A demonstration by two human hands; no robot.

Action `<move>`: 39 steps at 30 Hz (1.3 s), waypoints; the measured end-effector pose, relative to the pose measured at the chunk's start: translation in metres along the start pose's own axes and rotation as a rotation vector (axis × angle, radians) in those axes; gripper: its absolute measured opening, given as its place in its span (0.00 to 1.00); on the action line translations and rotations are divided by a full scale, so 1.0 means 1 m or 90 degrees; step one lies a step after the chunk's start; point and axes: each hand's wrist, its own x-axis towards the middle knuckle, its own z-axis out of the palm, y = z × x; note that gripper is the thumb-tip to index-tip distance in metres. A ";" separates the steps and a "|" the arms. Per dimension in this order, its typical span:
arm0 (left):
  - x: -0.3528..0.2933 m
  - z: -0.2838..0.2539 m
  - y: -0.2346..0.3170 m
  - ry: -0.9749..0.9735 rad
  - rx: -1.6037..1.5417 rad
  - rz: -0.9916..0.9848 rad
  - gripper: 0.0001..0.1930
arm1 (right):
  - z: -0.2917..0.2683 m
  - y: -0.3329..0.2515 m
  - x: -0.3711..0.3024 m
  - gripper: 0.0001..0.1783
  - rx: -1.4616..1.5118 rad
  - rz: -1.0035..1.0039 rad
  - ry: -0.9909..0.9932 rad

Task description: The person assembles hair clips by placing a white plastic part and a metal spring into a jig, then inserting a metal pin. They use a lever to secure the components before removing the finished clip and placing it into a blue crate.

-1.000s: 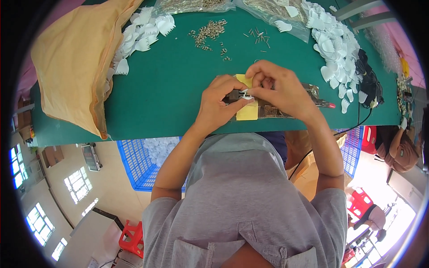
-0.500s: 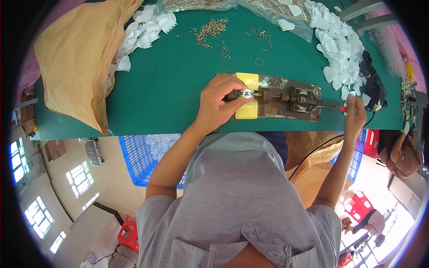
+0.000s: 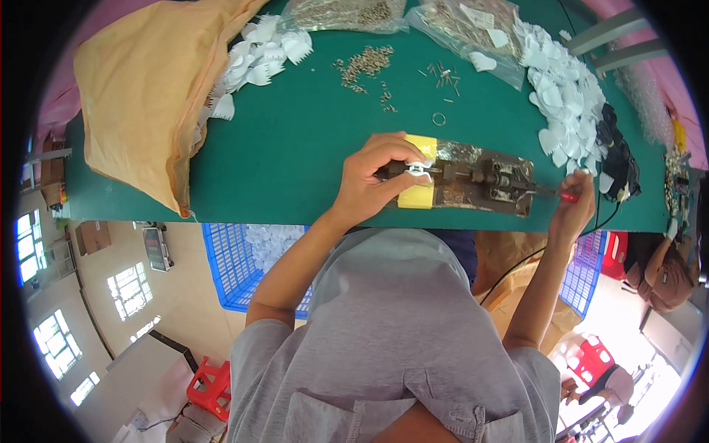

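Observation:
My left hand (image 3: 377, 177) pinches a small white plastic clip (image 3: 418, 170) between thumb and forefinger. The clip sits at the left end of a metal toggle-clamp jig (image 3: 461, 193), over yellow tape (image 3: 416, 196) wrapped round its base. Over at the jig's right end, my right hand (image 3: 574, 208) is closed on the lever's red-tipped handle (image 3: 568, 197). Part of the jig's left end is hidden behind my left fingers.
Small metal springs (image 3: 365, 65), loose pins (image 3: 444, 77) and a ring (image 3: 439, 119) lie beyond the jig. White toothed plastic pieces are heaped at right (image 3: 565, 103) and left (image 3: 269, 55), beside a brown paper sack (image 3: 140, 96). Black cable (image 3: 619, 151) lies far right.
My right hand has come down onto the red handle and closed on it. My left hand still pinches the clip at the jig. The whole view has shifted slightly.

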 end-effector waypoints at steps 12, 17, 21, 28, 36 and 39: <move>-0.011 -0.194 0.024 0.220 0.255 -0.281 0.18 | 0.004 0.030 0.001 0.17 -0.059 -0.046 0.087; 0.046 -0.192 -0.062 0.110 0.684 0.024 0.24 | -0.002 0.024 -0.004 0.17 -0.079 -0.068 0.069; 0.048 -0.208 -0.081 0.065 0.803 0.002 0.16 | 0.004 0.023 -0.006 0.16 -0.185 -0.027 0.051; 0.044 -0.173 -0.021 0.231 0.509 0.004 0.09 | 0.108 -0.030 0.019 0.11 -0.476 -0.263 -0.172; 0.006 -0.048 0.053 0.088 -0.219 -0.062 0.12 | 0.198 0.040 0.122 0.22 -0.689 -0.172 -0.359; -0.012 -0.045 0.036 0.055 -0.265 -0.020 0.14 | 0.199 0.037 0.125 0.17 -0.484 0.020 -0.444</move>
